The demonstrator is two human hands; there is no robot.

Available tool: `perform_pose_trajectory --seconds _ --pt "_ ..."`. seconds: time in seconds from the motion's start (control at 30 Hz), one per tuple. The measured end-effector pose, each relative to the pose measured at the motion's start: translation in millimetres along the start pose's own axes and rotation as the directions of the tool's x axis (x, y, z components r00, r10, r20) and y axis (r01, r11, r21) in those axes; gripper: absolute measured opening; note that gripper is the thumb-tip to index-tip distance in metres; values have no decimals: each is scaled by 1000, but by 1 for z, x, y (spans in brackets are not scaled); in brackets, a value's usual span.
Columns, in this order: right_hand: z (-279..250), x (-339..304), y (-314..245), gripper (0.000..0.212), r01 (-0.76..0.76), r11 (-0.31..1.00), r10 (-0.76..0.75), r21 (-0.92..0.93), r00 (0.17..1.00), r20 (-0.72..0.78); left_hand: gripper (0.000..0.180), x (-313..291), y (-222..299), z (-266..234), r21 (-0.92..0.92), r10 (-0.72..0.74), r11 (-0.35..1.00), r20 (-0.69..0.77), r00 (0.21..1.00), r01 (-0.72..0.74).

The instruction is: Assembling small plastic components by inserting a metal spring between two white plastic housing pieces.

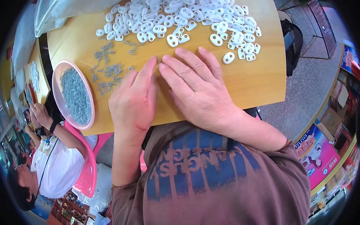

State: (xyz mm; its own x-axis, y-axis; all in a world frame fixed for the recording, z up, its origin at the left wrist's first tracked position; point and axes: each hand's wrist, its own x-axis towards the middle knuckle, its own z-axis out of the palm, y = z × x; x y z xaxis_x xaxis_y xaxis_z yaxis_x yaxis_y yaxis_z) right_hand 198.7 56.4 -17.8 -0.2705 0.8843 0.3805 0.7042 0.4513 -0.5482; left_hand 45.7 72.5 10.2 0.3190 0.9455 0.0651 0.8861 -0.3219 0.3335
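Note:
My right hand (196,87) lies palm down on the wooden table (260,81), its fingers stretched out and slightly spread. Close to its index fingertip is my left hand (133,96), one finger pointing forward and the others curled under; whatever they may hold is hidden. Between the two hands' fingertips a few tiny metal springs (159,59) can just be made out. Left of my left hand, small grey springs (113,69) lie scattered on the wood. White plastic two-hole cord-lock pieces (172,41) are heaped beyond my fingertips.
A pink bowl (92,109) full of springs stands at the table's left edge. A clear plastic bag (68,9) lies at the far left. On the left, another person in a white shirt (59,164) works at a second table. Cartons (332,120) stand at the right.

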Motion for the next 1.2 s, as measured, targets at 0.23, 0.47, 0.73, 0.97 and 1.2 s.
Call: perform_pose_trajectory --seconds 0.23,0.47,0.73,0.97,1.2 --pt "-7 -1 1 45 -28 999 27 34 999 44 24 7 7 -7 -53 -48 998 -46 998 46" --pt "-8 -1 3 41 -42 996 44 72 999 -20 14 43 12 -1 -158 77 982 -166 983 -103" --pt "-14 -5 11 24 83 969 -31 231 976 -218 14 59 19 14 -179 28 983 -56 998 -38" --pt "-13 -8 12 22 141 939 -75 315 974 -212 16 59 19 10 -183 -48 982 -12 999 45" --pt "-12 -8 10 21 222 914 -126 340 951 -284 14 71 23 9 -105 76 991 -28 997 -79"
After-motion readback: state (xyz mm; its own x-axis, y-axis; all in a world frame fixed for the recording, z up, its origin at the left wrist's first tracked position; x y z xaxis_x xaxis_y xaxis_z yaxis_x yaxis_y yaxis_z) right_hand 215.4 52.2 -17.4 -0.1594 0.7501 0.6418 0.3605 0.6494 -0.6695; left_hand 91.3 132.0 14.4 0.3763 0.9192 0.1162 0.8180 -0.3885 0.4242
